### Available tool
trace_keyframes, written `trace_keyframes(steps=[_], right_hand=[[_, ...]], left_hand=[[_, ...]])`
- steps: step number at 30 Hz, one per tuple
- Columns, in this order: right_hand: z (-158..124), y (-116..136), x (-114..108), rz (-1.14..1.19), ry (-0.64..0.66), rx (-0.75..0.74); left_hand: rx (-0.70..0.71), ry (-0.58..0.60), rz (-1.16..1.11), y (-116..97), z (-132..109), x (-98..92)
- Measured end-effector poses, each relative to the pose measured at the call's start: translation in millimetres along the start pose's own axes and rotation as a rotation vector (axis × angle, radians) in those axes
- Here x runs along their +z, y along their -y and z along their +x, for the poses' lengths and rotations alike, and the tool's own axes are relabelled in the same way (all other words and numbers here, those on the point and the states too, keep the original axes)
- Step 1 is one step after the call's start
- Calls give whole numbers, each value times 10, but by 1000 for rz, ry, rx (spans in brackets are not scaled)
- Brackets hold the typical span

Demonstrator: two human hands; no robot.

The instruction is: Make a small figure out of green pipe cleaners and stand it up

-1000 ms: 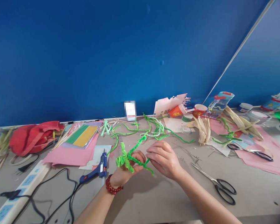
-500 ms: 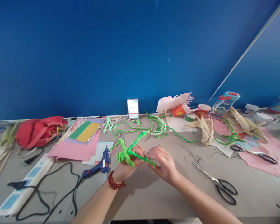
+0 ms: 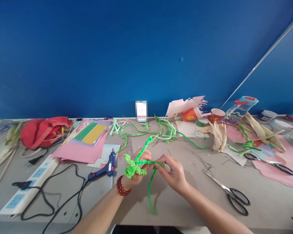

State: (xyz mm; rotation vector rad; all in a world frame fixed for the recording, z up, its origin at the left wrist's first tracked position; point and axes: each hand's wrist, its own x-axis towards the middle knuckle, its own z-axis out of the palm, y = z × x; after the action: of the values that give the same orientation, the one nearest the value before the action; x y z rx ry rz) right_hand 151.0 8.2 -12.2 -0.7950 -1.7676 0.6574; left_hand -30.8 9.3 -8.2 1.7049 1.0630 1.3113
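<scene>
In my left hand (image 3: 137, 177), which wears a red bead bracelet (image 3: 123, 187), is a green pipe-cleaner figure (image 3: 132, 166) with coiled and twisted limbs. One twisted limb points up and away, another stretches right toward my other hand. The fingers of my right hand (image 3: 172, 170) pinch a green pipe cleaner (image 3: 150, 190) at the end of that limb. Its loose length hangs down between my hands, its lower end blurred. Part of my left fingers is hidden behind the figure.
Left of my hands lie a blue glue gun (image 3: 104, 170) and a white power strip (image 3: 29, 187) with black cords. Black-handled scissors (image 3: 234, 198) lie to the right. Loose green pipe cleaners (image 3: 158, 130), a phone (image 3: 141, 111) and paper cups (image 3: 191, 114) are toward the blue wall.
A loose length of green pipe cleaner now hangs below my hands. My right hand has moved slightly right, and the limb between the hands lies more level.
</scene>
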Motion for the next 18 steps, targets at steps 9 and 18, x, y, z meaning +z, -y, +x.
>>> trace_keyframes(steps=[9,18], right_hand=[[29,-63,-112,210,145,200],[72,-272,328,242,276,356]], left_hand=[[177,33,-18,-40,56,33],[112,102,-300,-558,49,-5]])
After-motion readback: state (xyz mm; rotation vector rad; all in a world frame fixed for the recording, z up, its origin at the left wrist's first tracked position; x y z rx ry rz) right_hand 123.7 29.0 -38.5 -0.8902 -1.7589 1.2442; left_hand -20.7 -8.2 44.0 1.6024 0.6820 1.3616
